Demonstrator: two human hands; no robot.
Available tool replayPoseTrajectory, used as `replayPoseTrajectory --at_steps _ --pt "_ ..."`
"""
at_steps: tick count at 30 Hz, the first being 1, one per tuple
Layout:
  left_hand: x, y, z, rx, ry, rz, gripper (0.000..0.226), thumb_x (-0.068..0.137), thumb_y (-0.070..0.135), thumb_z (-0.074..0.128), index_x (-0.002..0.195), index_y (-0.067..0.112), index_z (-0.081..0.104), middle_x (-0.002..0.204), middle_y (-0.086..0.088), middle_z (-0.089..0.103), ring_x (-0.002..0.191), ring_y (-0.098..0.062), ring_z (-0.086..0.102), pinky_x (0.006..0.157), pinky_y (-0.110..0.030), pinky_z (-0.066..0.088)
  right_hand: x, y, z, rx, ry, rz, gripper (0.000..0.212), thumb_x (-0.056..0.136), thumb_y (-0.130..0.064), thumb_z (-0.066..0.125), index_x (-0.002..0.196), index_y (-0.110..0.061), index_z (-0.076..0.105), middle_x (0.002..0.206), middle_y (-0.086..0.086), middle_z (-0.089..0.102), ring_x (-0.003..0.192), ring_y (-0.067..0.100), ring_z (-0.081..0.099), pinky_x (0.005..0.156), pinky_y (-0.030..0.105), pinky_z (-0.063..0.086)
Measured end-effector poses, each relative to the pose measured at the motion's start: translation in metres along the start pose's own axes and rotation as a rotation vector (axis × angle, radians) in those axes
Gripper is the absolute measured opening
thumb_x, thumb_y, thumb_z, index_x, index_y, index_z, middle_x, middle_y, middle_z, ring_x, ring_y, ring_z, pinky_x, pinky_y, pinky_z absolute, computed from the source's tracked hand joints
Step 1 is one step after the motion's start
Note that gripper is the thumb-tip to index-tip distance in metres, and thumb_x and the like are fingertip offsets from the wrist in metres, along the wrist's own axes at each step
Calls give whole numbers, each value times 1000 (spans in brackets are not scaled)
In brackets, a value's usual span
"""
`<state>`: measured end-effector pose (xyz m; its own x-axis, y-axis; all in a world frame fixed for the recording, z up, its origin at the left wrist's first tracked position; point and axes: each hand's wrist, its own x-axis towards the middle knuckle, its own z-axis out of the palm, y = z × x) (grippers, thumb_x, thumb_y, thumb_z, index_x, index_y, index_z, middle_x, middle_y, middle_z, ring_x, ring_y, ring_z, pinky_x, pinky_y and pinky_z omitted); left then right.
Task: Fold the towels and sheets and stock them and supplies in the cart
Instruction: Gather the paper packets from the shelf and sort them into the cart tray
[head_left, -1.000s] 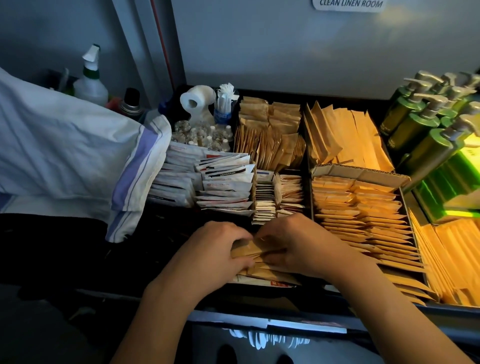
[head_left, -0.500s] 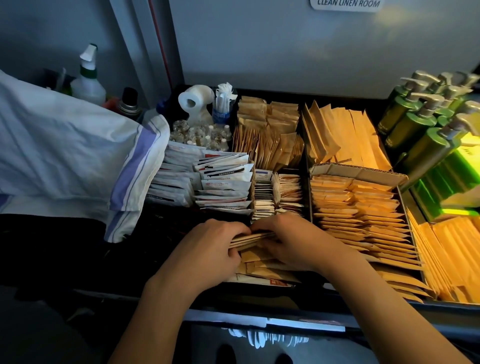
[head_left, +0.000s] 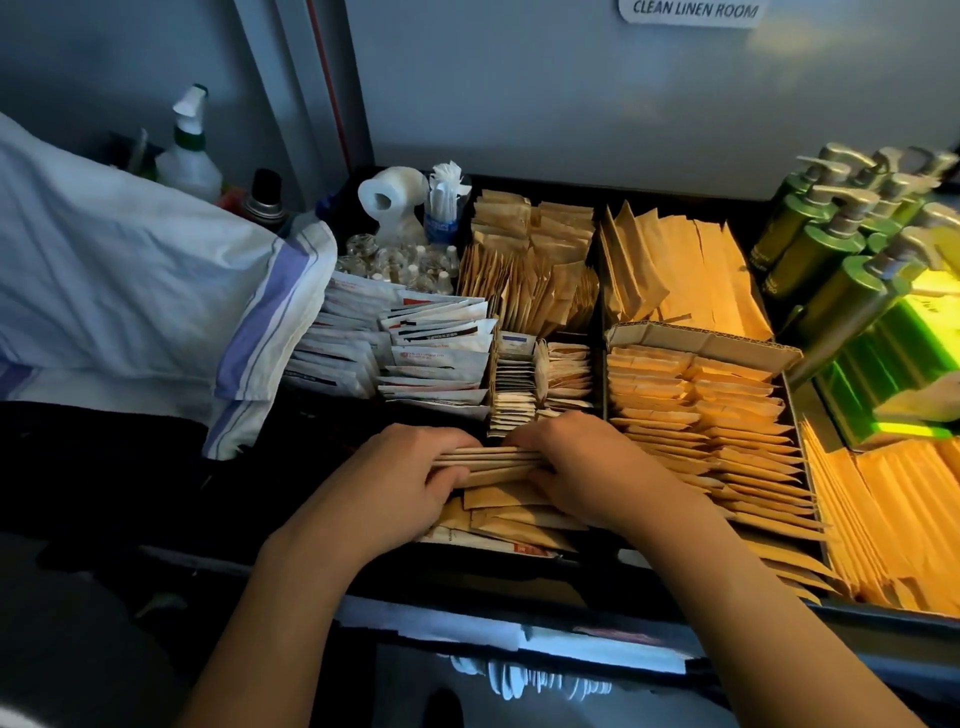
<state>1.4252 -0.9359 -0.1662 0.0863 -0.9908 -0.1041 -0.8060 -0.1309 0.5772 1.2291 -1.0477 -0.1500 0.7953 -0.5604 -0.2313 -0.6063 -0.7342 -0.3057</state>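
Note:
A small stack of brown paper packets (head_left: 491, 461) stands on edge in the front middle compartment of the cart's top tray (head_left: 519, 577). My left hand (head_left: 400, 483) grips its left end and my right hand (head_left: 582, 467) grips its right end, squeezing the stack between them. More brown packets (head_left: 511, 517) lie flat below the stack. A white towel with blue stripes (head_left: 156, 291) drapes over the cart's left side.
White sachets (head_left: 431, 358) fill the compartment behind my left hand. Rows of tan packets (head_left: 701, 410) sit to the right. Green pump bottles (head_left: 841, 260) stand at the far right. A spray bottle (head_left: 189, 150) and toilet roll (head_left: 387, 195) are at the back.
Both hands have gathered loose brown packets into a tight stack and turned it up on edge. The hands have shifted slightly away from me.

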Motion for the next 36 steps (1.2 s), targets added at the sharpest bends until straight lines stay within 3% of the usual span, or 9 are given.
replayPoseTrajectory --at_steps 3,6,11,16,18,21,27,32,36 --pt "-7 9 1 19 17 -30 53 83 41 82 127 52 57 104 26 68 94 5 63 85 -30 59 -6 2 -7 6 26 -74 15 95 -32 63 110 -33 64 106 -3 71 100 24 64 82 36 53" --pt "-11 21 -1 108 166 18 50 84 34 82 125 49 58 105 26 69 95 7 62 85 -30 58 -14 9 -16 4 106 -143 24 92 -27 64 114 -36 61 109 -6 71 103 21 65 82 38 55" --pt "-18 46 -17 87 314 117 52 86 24 78 130 45 60 122 27 65 105 9 62 91 -13 50 -33 20 -32 48 301 -244 39 98 -22 61 131 -41 55 122 -12 69 109 14 63 91 36 55" --pt "-13 89 -30 82 323 205 43 91 24 72 128 43 63 114 26 67 105 5 63 90 -23 53 -65 36 -60 44 434 -282 38 98 -23 62 133 -38 56 123 -16 66 110 8 60 94 33 54" --pt "-2 109 -26 73 298 235 42 93 23 72 129 42 64 113 27 68 104 5 63 87 -25 53 -83 48 -69 23 467 -247 38 97 -26 62 133 -37 57 123 -15 65 111 9 60 95 35 55" --pt "21 140 -13 68 245 310 42 94 22 72 130 42 64 115 30 66 106 9 60 84 -14 45 -117 74 -79 29 504 -178 41 96 -23 68 135 -33 60 124 -13 66 114 10 60 99 31 52" --pt "78 212 42 92 94 478 42 94 26 72 126 49 57 111 34 61 106 12 56 87 -12 44 -187 139 -70 77 554 102 39 96 -18 66 131 -34 61 121 -13 63 113 11 58 95 33 52" --pt "113 269 88 148 1 666 30 93 27 72 114 43 57 104 21 62 101 -3 58 87 -37 53 -238 188 -46 157 612 317 36 91 -15 70 124 -30 67 113 -8 68 105 17 63 89 35 52" --pt "137 303 116 233 -2 801 27 92 23 75 112 37 65 108 18 59 102 -7 51 89 -39 50 -264 210 -24 220 661 434 28 91 -23 70 118 -31 67 106 -11 66 99 15 62 82 35 51"
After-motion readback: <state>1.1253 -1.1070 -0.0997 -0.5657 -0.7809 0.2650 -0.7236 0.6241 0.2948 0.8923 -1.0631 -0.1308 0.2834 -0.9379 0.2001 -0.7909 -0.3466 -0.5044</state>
